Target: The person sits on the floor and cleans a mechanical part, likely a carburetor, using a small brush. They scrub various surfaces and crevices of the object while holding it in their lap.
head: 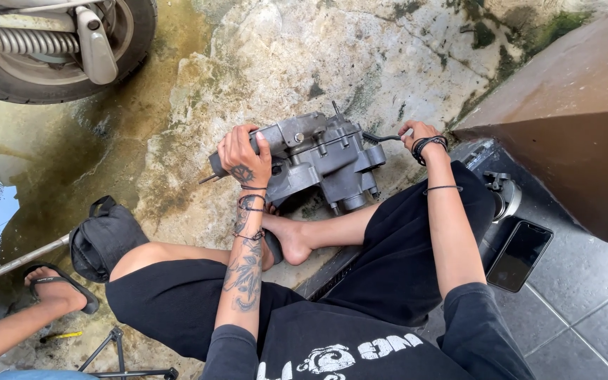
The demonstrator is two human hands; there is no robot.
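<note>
In the head view, the person sat on the ground with legs folded, looking down at a grey metal engine casing (321,158) that rested on the stained, wet concrete floor (262,63) just in front of the bare foot (291,243). The left hand (244,155) was wrapped over the top left end of the casing, fingers curled closed around a cylindrical part there, so the hand was gripping the casing itself. A tattoo covered the back of that hand and ran down the forearm, and thin bands circled the wrist. The right hand (416,132) was closed on the end of a slim dark tool handle (381,138) that reached from the hand to the right side of the casing; its tip met the casing among the bolts, though the exact contact point was too small to make out. Dark bands sat on that wrist too.

To the right of the person's knee, a black phone (520,255) lay face up on dark tiles (585,281), near a brown wall (571,112). At upper left stood a scooter wheel (58,49) with a spring shock. A dark cap (105,236) lay beside the left knee, and another person's sandalled foot (54,288) showed at lower left.
</note>
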